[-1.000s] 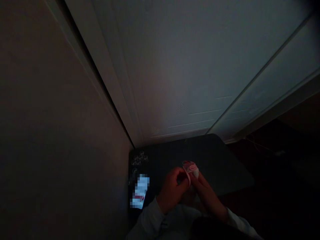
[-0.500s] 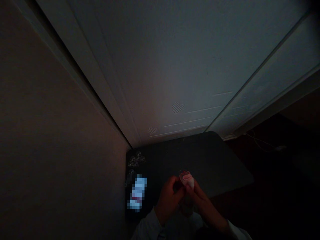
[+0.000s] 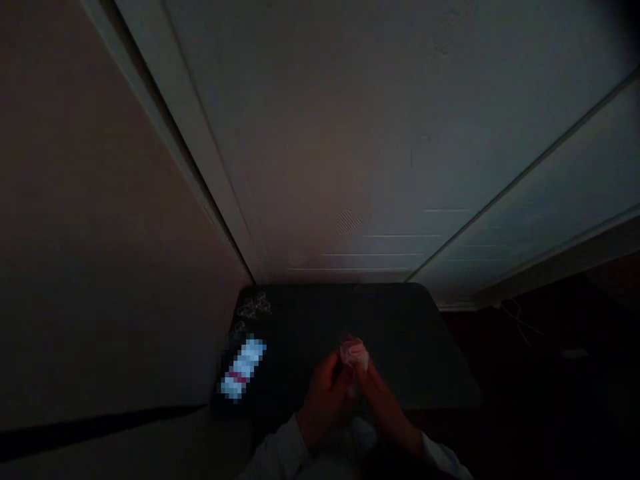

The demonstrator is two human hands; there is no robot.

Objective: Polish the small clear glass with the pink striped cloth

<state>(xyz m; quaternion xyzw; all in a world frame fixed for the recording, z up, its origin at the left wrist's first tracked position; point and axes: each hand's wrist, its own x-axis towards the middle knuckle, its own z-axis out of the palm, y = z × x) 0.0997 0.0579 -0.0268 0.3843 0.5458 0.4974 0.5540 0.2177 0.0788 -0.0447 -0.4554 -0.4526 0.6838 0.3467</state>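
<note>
A small pinkish, folded item (image 3: 356, 353), perhaps cloth or thin wrapping, is held up over the near part of the dark table (image 3: 400, 327). My left hand (image 3: 326, 393) has its fingers closed against the item's left side. From the right, my right hand (image 3: 383, 403) grips its lower part, and the fingertips of both hands nearly meet beneath it. Dim light hides exactly what the fingers pinch.
A lit phone screen (image 3: 243, 368), pixelated, lies at the table's left side. Behind it sit several small clear objects (image 3: 255, 305). White panels (image 3: 320, 167) rise beyond the table, a wall (image 3: 100, 253) stands left, and a pale cable (image 3: 523, 320) is at right.
The view has shifted, so the table looks straighter and the phone sits further left. My hands have moved closer together around the pink item, which is turned slightly.
</note>
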